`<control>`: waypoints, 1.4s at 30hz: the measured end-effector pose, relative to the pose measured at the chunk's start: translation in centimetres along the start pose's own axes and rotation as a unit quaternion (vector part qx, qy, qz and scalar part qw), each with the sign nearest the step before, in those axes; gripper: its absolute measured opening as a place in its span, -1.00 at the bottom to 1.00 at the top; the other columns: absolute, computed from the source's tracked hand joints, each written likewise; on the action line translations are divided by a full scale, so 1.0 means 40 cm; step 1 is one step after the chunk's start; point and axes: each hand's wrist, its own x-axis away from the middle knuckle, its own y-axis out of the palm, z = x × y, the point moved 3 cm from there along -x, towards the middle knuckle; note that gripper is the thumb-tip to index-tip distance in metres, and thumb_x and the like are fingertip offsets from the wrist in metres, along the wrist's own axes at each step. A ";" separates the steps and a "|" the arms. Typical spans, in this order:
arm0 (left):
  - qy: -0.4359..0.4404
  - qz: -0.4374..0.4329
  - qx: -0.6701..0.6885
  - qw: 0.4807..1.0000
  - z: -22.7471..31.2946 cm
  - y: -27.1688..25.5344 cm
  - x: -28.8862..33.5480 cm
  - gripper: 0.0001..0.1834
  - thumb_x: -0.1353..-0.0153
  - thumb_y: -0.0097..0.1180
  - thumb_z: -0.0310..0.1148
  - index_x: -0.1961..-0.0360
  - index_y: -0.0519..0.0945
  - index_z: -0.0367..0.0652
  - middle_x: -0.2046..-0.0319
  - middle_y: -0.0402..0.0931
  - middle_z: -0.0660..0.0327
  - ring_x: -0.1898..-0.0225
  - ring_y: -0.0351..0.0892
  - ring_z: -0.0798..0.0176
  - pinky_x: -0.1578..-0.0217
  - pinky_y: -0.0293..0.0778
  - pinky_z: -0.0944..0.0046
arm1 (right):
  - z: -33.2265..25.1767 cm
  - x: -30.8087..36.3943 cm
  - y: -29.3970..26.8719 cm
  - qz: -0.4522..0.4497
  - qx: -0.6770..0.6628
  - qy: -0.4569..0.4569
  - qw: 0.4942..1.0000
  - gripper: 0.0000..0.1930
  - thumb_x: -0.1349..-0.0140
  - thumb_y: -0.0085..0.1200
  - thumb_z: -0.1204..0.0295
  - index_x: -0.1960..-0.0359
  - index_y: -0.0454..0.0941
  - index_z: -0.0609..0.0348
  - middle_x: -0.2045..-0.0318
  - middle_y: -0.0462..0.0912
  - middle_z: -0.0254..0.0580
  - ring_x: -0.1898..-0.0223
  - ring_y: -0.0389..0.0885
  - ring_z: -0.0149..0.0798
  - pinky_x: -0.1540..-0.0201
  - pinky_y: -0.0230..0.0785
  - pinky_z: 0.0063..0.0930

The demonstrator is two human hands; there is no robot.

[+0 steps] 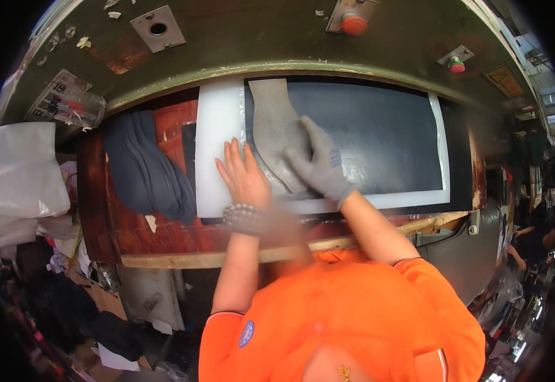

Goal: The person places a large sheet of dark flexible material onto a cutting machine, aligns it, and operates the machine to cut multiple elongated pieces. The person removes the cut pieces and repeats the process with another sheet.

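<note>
A long grey-beige shoe-sole-shaped piece (275,118) lies on a dark, smooth sheet (379,137). My right hand (321,162) wears a grey glove and rests along the right edge of that piece. Its thumb reaches over the piece's surface, and the fingers are apart. My left hand (245,175) is bare, with the fingers stretched out. It lies on the white board (217,121) beneath the sheet, beside the piece's lower left edge. The left fingertips point away from me. What lies under the right palm is hidden.
Several dark sole-shaped pieces (144,165) are stacked on the red worn table (96,197) at left. A green machine beam (239,38) with a red button (354,24) spans the far side. A wooden strip (182,260) edges the near side. Plastic sheeting (26,172) hangs at far left.
</note>
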 end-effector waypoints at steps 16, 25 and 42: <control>-0.004 -0.017 0.020 1.000 0.010 0.029 -0.209 -0.87 -0.33 0.08 -0.38 0.23 0.60 -0.18 0.33 0.57 0.07 0.20 0.55 -0.03 0.16 0.34 0.03 | 0.501 -0.375 -0.641 0.420 0.220 0.091 0.876 0.03 -0.38 0.01 -0.10 -0.46 -0.26 0.56 -0.45 -0.09 0.47 -0.51 -0.09 0.22 -0.52 -0.22 -0.06; 0.057 0.095 0.064 0.992 -0.018 0.082 -0.310 -0.87 -0.30 0.15 -0.35 0.28 0.69 -0.13 0.36 0.68 0.10 0.30 0.66 0.00 0.23 0.48 0.06 | 0.443 -0.286 -0.575 0.358 0.133 0.085 0.920 0.02 -0.40 0.03 -0.05 -0.48 -0.28 0.53 -0.48 -0.14 0.44 -0.52 -0.11 0.23 -0.53 -0.22 -0.08; 0.024 -0.046 0.094 0.994 0.015 -0.006 -0.010 -0.82 -0.13 0.34 -0.33 0.53 0.69 -0.18 0.48 0.49 0.13 0.29 0.51 0.02 0.23 0.36 0.02 | 0.297 0.072 -0.360 0.126 0.136 0.051 0.981 -0.91 -0.24 0.17 0.46 0.33 0.68 0.20 0.33 0.69 -0.04 0.20 0.66 0.00 0.06 0.48 -0.21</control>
